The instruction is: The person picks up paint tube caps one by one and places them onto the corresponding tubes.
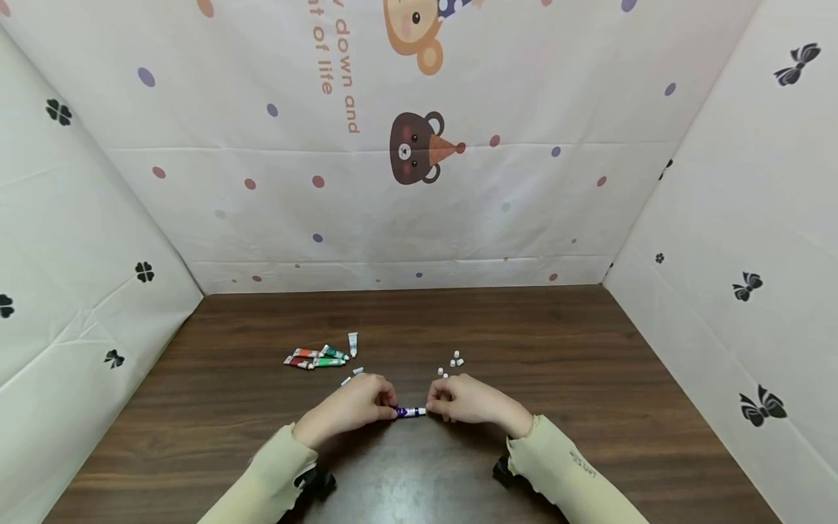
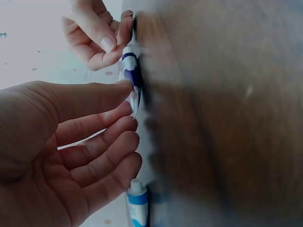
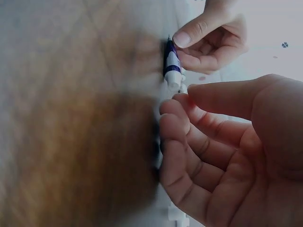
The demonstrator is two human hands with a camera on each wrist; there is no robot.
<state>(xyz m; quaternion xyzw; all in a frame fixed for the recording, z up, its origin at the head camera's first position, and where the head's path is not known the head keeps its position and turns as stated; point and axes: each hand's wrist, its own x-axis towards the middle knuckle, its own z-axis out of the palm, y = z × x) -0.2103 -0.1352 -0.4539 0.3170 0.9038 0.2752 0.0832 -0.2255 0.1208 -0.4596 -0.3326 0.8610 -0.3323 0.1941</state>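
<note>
Between thumb and fingers my left hand [image 1: 356,402] pinches a small purple-and-white paint tube [image 1: 410,413] by its flat end, low over the table. The tube lies sideways, its white capped end [image 3: 174,81] pointing to my right hand. My right hand [image 1: 468,400] has its thumb and forefinger loosely curled right at that end; no object shows between them. In the left wrist view, a blue-and-white paint tube [image 2: 138,205] stands out beyond the left fingers. Part of the purple tube is hidden by the left fingers.
Several paint tubes lie at the left: orange [image 1: 308,353], dark red [image 1: 298,362], green [image 1: 329,362], teal [image 1: 336,352] and a pale one [image 1: 353,343]. Small white caps [image 1: 456,358] lie beyond the right hand. White patterned sheets [image 1: 406,218] border the brown wooden table [image 1: 524,320].
</note>
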